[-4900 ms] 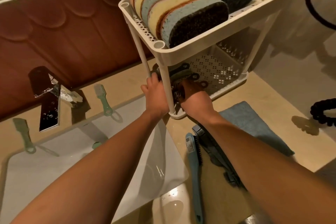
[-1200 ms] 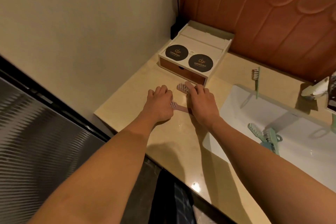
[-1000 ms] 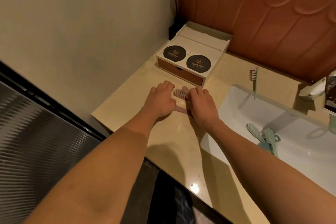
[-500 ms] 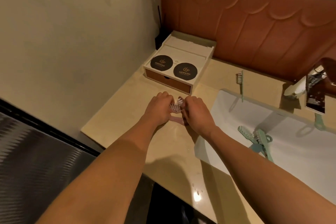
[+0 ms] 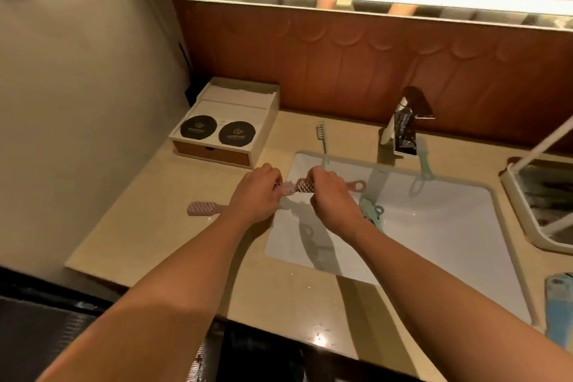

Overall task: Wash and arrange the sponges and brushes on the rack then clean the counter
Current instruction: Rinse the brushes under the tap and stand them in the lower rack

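Note:
My left hand [image 5: 257, 195] and my right hand [image 5: 331, 200] each grip a pink brush over the left edge of the white sink [image 5: 440, 232]. The two brush heads [image 5: 297, 187] meet between the hands. The looped handle [image 5: 356, 185] of the right brush sticks out to the right. Another pink brush [image 5: 203, 208] lies on the counter left of my left hand, its handle end hidden behind that hand. Green brushes [image 5: 372, 214] lie in the sink. The white rack [image 5: 524, 205] shows at the right edge.
A white box [image 5: 226, 133] with two black discs stands at the back left. One green brush [image 5: 322, 139] lies behind the sink, another [image 5: 423, 164] beside the faucet [image 5: 403, 130]. A blue brush [image 5: 558, 304] lies at the front right. The beige counter [image 5: 148, 226] ends at a wall on the left.
I turned from the rack to the counter's left end. Both hands lifted pink brushes off the counter and carried them right, over the sink's edge.

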A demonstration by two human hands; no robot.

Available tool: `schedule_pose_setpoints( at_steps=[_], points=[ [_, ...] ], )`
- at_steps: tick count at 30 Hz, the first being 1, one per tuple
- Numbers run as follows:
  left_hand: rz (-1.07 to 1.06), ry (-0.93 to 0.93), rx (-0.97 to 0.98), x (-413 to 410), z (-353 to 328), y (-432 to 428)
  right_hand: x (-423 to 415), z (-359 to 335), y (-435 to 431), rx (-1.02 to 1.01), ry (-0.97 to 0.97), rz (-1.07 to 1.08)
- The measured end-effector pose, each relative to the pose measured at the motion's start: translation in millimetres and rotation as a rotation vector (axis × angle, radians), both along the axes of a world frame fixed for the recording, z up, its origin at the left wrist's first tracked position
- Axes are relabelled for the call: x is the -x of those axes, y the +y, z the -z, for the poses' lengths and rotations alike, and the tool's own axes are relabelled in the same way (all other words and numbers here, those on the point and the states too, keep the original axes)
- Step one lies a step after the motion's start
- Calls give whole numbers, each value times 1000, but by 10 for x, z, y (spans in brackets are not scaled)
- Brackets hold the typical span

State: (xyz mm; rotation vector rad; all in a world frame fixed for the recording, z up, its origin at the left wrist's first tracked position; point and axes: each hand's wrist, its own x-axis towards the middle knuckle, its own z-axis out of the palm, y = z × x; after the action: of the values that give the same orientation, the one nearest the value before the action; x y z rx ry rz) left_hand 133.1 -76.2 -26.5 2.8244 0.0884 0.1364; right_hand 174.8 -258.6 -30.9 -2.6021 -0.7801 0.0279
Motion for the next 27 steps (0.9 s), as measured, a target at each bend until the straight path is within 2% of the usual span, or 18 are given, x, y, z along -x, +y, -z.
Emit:
schedule_pose_setpoints(
  at_steps=[3, 7, 14, 19, 23, 27],
  points=[
    [73, -22, -4, -172, 30, -392, 67, -53, -548, 15, 4, 44],
    [193, -29, 16, -331, 27, -1169, 147, -146, -1386, 134, -38, 90],
    [299, -33, 78, -390, -28, -2230, 304, -296, -2438, 213, -102, 228],
    [372, -51, 68, -419, -111, -2766, 382, -400, -2934, 209, -111, 328],
    [502, -92, -16, -421, -146, -3197, 417, -412, -3244, 207, -126, 407],
    [502, -131, -22, -457, -169, -3388, 472, -374, -3421, 200, -134, 446]
  ],
)
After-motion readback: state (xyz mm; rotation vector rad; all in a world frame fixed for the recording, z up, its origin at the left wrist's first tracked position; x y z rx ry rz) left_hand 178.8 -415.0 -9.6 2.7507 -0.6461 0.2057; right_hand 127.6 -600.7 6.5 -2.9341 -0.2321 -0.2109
